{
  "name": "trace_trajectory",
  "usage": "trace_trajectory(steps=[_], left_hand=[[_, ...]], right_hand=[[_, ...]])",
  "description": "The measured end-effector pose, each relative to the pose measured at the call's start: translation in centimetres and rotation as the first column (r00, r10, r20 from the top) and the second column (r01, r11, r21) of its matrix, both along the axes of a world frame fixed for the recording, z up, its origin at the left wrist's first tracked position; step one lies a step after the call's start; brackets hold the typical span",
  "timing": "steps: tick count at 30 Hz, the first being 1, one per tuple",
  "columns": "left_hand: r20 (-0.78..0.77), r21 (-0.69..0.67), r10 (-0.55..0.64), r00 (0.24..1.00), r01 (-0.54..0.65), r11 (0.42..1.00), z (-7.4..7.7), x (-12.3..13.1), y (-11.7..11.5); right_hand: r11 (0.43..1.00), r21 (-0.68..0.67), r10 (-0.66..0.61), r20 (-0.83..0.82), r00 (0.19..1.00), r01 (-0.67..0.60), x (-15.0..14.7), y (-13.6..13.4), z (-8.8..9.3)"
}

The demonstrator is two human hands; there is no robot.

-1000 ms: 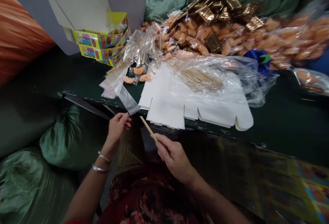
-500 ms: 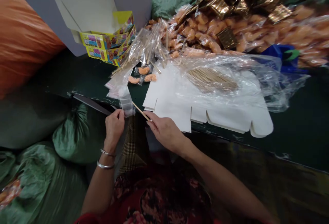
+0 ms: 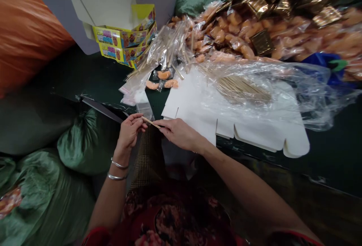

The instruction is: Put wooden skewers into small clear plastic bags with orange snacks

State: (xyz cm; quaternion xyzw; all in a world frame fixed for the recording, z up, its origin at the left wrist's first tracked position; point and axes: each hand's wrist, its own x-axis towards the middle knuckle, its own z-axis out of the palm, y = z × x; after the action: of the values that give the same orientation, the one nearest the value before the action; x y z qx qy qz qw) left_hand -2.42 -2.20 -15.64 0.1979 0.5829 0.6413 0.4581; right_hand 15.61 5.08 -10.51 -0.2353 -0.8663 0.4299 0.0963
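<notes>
Thin wooden sticks (image 3: 151,122) span the gap between my two hands at the table's front edge. My right hand (image 3: 177,131) pinches their right end. At the other end, the fingers of my left hand (image 3: 131,130) are closed around the tip. Just behind my left hand lies a clear plastic bag (image 3: 144,109), partly over the edge. Three small wrapped orange pieces (image 3: 164,75) rest on the dark green table beyond. White folded cardboard (image 3: 188,104) lies to the right, with a bundle of sticks (image 3: 244,88) in clear plastic on top.
Yellow printed boxes (image 3: 124,44) stand at the back left, beside bagged sticks (image 3: 172,42). Wrapped orange pieces (image 3: 240,46) and gold packets (image 3: 261,42) are heaped at the back right, near a blue object (image 3: 325,63). Green sacks (image 3: 82,144) sit at the left.
My left hand has risen slightly from the clear bag's lower edge and taken hold of the sticks' left end. My right hand has moved slightly up, and the view has shifted.
</notes>
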Motion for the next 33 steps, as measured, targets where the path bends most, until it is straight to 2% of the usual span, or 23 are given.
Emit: trace_trajectory(steps=[5,10,13,17,20,22,24,26,28,30,31,33], left_hand=[[0.07,-0.006,-0.006,0.998,0.006,1.0,0.5,0.1,-0.1],[0.104,0.019,-0.079,0.991,0.078,0.997,0.5,0.5,-0.1],[0.11,0.019,-0.097,0.989,0.096,0.995,0.5,0.6,-0.1],[0.089,0.001,-0.096,0.991,0.096,0.995,0.6,0.8,0.5],[0.007,-0.002,-0.1,0.995,0.1,0.995,0.5,0.9,1.2],[-0.036,0.001,-0.11,0.993,0.111,0.994,0.4,0.9,1.7],[-0.046,0.005,-0.118,0.992,0.119,0.993,0.3,0.8,2.1],[-0.042,0.01,-0.129,0.991,0.129,0.992,0.2,0.6,2.2],[-0.037,0.014,-0.133,0.99,0.134,0.991,0.2,0.4,2.2],[-0.037,0.01,-0.136,0.99,0.136,0.991,0.2,0.3,2.2],[-0.039,0.008,-0.14,0.989,0.14,0.99,0.2,0.3,2.1],[-0.045,0.009,-0.156,0.987,0.157,0.988,0.2,0.3,2.1]], right_hand=[[0.989,0.14,-0.065,0.145,0.987,0.045,-0.9,0.7,0.3],[0.939,0.33,-0.184,0.257,0.949,0.093,-3.3,1.0,0.5],[0.922,0.361,-0.243,0.252,0.937,0.142,-5.0,1.4,0.4],[0.908,0.33,-0.32,0.142,0.937,0.26,-6.7,2.6,0.2],[0.913,0.19,-0.377,0.056,0.925,0.36,-7.3,3.6,0.0],[0.924,-0.033,-0.38,0.022,0.925,0.38,-7.1,4.0,-0.1],[0.894,-0.3,-0.354,-0.022,0.935,0.332,-6.5,4.0,-0.2],[0.858,-0.438,-0.334,-0.084,0.939,0.266,-5.6,3.7,-0.3],[0.891,-0.381,-0.315,-0.131,0.94,0.246,-4.8,3.2,-0.4],[0.929,-0.198,-0.342,-0.14,0.929,0.312,-4.7,2.9,-0.4],[0.924,-0.097,-0.382,-0.141,0.913,0.371,-5.0,2.7,-0.5],[0.866,0.068,-0.481,-0.163,0.862,0.496,-6.4,2.6,-0.6]])
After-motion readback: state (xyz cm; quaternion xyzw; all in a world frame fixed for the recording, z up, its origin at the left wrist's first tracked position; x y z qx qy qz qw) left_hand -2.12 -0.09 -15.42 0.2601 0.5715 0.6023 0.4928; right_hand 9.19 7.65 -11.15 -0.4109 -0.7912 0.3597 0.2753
